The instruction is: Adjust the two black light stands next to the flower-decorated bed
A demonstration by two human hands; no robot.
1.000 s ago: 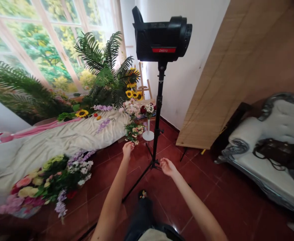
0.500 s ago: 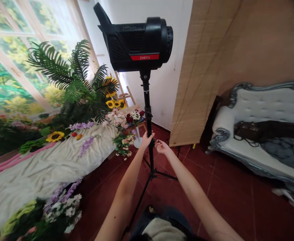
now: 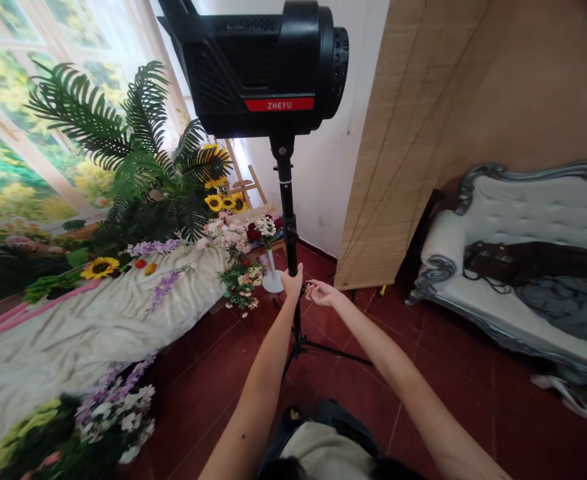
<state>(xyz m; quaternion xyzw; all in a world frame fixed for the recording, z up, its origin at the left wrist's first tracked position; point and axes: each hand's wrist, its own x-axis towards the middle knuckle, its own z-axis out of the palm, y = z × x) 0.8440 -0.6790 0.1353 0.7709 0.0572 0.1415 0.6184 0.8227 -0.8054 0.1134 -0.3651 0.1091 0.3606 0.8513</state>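
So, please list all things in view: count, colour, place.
lamp: 1, black, on stand
stand: 1, black, centre
window: 1, pale, upper left
palm: 1, green, left
flowers: many, mixed, left and centre
fruits: 2, red, orange, on cloth
cloths: 2, cream and pink, left
easel: 1, brown, left of stand
blind: 1, tan, right of lamp
sofa: 1, white, grey, right
bag: 1, brown, on sofa
floor: 1, red, below
left hand: 1, bare, round stand
right hand: 1, bare, beside stand
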